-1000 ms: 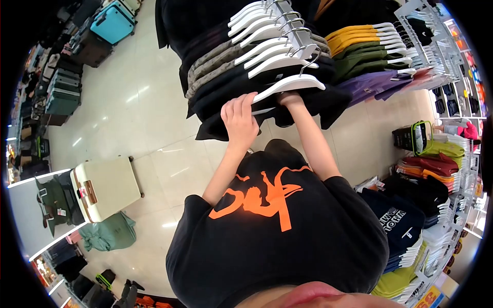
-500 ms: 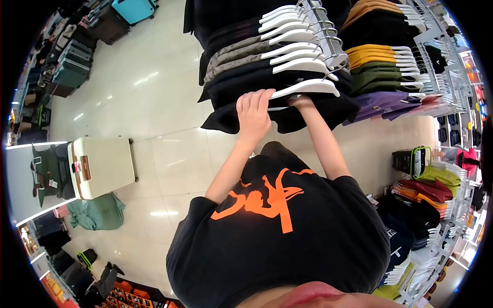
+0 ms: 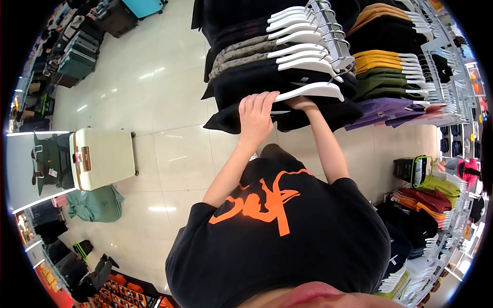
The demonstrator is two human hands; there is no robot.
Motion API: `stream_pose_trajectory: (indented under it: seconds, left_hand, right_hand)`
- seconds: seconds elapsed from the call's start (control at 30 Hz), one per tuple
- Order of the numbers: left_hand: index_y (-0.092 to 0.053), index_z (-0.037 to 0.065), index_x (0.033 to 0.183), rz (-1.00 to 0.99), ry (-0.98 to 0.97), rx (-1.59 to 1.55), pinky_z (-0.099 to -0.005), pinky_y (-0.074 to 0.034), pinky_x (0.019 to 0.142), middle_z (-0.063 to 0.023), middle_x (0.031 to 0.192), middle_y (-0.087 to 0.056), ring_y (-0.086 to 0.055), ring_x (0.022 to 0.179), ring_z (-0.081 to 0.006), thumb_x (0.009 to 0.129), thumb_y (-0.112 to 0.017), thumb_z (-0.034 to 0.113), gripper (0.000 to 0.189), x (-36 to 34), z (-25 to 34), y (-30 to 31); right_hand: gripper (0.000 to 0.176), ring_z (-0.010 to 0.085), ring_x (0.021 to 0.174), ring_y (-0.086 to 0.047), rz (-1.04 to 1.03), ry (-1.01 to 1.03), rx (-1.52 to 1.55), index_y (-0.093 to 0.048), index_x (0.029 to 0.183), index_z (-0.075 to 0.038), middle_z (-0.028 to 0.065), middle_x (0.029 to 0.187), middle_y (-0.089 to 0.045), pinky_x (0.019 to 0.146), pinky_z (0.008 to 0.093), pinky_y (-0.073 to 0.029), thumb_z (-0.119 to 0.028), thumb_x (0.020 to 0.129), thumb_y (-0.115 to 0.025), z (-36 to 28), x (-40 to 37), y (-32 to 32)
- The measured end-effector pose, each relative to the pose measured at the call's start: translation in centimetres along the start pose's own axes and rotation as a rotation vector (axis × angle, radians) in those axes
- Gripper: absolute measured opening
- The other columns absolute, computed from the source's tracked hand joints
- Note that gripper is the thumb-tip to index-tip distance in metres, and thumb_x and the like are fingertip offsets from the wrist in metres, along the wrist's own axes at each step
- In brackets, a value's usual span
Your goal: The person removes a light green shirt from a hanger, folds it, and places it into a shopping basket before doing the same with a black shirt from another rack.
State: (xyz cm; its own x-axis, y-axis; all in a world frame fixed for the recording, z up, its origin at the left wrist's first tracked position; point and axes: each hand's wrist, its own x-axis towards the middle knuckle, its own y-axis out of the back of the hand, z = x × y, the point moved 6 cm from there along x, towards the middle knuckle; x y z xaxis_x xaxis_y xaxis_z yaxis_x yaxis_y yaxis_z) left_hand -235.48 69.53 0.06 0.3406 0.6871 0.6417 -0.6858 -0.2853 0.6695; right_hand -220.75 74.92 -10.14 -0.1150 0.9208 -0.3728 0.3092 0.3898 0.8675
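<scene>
- Barely changes since the frame half a second earlier: shows the display rail slightly farther right in view, likely from a head turn, with much the same hold.
- Reaches with the left hand to one shoulder of the front black garment, to the left of the rail's near end. Keeps the fingers pressed together, bent over cloth beside the tip of the front hanger; leaves the thumb out of sight.
- Tucks the right hand beneath that hanger, just below the rail's near end. Cannot tell whether the fingers spread or pinch, being hidden.
- Appears, as a judgement, partway through handling: already has the front hanger hooked at the rail's near end, cloth gathered under it, but much of its white top bare. Lacks a release by the left hand; leaves the fit inside the garment unclear.
- Has, farther along the rail, grey patterned garments hanging in a row; to its right, yellow garments and purple garments.
</scene>
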Motion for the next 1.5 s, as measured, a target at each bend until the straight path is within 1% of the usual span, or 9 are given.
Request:
stream_pose_trajectory:
  seconds: [0.2, 0.37, 0.47, 0.67, 0.77, 1.07, 1.2, 1.27, 1.5]
  left_hand:
    - [-0.052, 0.011, 0.102, -0.002, -0.030, -0.033, -0.0364, -0.032, 0.085, -0.0034, 0.094, -0.051, -0.047, 0.089, -0.0221, 0.061, -0.048, -0.004, 0.044, 0.3, -0.1, 0.0]
    - [-0.052, 0.011, 0.102, -0.003, -0.033, -0.078, -0.0366, -0.031, 0.085, -0.0041, 0.095, -0.052, -0.046, 0.090, -0.0237, 0.054, -0.048, -0.007, 0.051, 0.5, -0.4, -0.5]
    - [-0.051, 0.011, 0.103, -0.017, -0.037, -0.086, -0.0358, -0.031, 0.084, -0.0038, 0.095, -0.052, -0.046, 0.090, -0.0238, 0.053, -0.048, -0.008, 0.054, 0.6, -0.3, -0.4]
    - [-0.055, 0.016, 0.106, -0.018, -0.045, -0.075, -0.0334, -0.032, 0.082, -0.0020, 0.095, -0.052, -0.047, 0.088, -0.0206, 0.058, -0.050, -0.005, 0.053, 0.2, 0.0, 0.0]
    - [-0.062, 0.030, 0.100, -0.032, -0.081, -0.043, -0.0319, -0.031, 0.081, -0.0001, 0.098, -0.052, -0.046, 0.088, -0.0184, 0.062, -0.052, -0.001, 0.050, -0.3, 0.0, 0.0]
    - [-0.067, 0.028, 0.074, 0.028, -0.130, -0.068, -0.0331, -0.029, 0.081, -0.0004, 0.100, -0.052, -0.046, 0.091, -0.0196, 0.055, -0.063, 0.010, 0.027, -1.0, -0.2, -0.2]
    - [-0.065, 0.025, 0.073, 0.050, -0.116, -0.056, -0.0332, -0.030, 0.080, 0.0001, 0.099, -0.051, -0.045, 0.088, -0.0208, 0.058, -0.065, 0.017, 0.017, -1.1, 0.0, -0.5]
    - [-0.065, 0.024, 0.074, 0.059, -0.110, -0.050, -0.0331, -0.030, 0.080, 0.0001, 0.098, -0.051, -0.045, 0.088, -0.0205, 0.060, -0.066, 0.019, 0.014, -1.0, 0.1, -0.6]
    - [-0.065, 0.025, 0.073, 0.082, -0.098, 0.034, -0.0324, -0.030, 0.079, 0.0028, 0.096, -0.052, -0.046, 0.086, -0.0185, 0.061, -0.067, 0.021, 0.012, -1.1, 0.0, -1.5]
  right_hand:
    - [0.016, 0.0156, 0.084, -0.054, 0.303, -0.295, 0.969, -0.056, 0.090, -0.004, 0.0083, 0.092, -0.057, 0.068, 0.0316, -0.047, -0.015, 0.081, -0.049, 2.0, -3.1, 0.1]
    - [0.012, 0.0126, 0.072, -0.053, 0.459, -0.349, 2.036, -0.052, 0.093, -0.012, 0.0011, 0.081, -0.055, 0.059, 0.0290, -0.045, -0.020, 0.085, -0.050, 4.2, -3.0, -2.3]
    - [0.005, 0.0094, 0.060, -0.045, 0.251, -0.050, 2.233, -0.050, 0.086, -0.014, -0.0019, 0.071, -0.048, 0.054, 0.0239, -0.041, -0.019, 0.085, -0.050, 5.0, -1.5, -3.1]
    - [0.008, 0.0076, 0.053, -0.041, 0.303, -0.169, 2.131, -0.049, 0.079, -0.013, -0.0027, 0.063, -0.043, 0.049, 0.0213, -0.036, -0.019, 0.085, -0.050, 4.9, -1.7, -2.2]
    - [0.009, 0.0050, 0.045, -0.036, 0.141, 0.072, 2.088, -0.048, 0.079, -0.013, -0.0033, 0.056, -0.039, 0.043, 0.0187, -0.029, -0.020, 0.085, -0.049, 4.7, -2.1, -1.5]
    - [0.024, 0.0035, 0.040, -0.031, -0.082, 0.350, 1.854, -0.051, 0.069, -0.009, -0.0053, 0.045, -0.031, 0.040, 0.0179, -0.026, -0.025, 0.086, -0.044, 2.0, -3.1, 1.0]
    - [0.017, 0.0036, 0.041, -0.030, 0.146, -0.025, 1.568, -0.050, 0.065, -0.008, -0.0046, 0.047, -0.034, 0.041, 0.0177, -0.024, -0.013, 0.082, -0.051, 1.8, -3.7, 1.3]
    - [0.014, 0.0039, 0.041, -0.029, -0.132, 0.191, 1.620, -0.052, 0.065, -0.007, -0.0039, 0.048, -0.036, 0.042, 0.0197, -0.022, -0.010, 0.078, -0.056, 2.0, -2.8, 0.0]
    - [0.017, 0.0047, 0.041, -0.033, -0.058, 0.070, 1.411, -0.054, 0.060, -0.007, -0.0029, 0.047, -0.041, 0.041, 0.0205, -0.023, -0.011, 0.074, -0.063, 0.4, -4.1, 1.8]
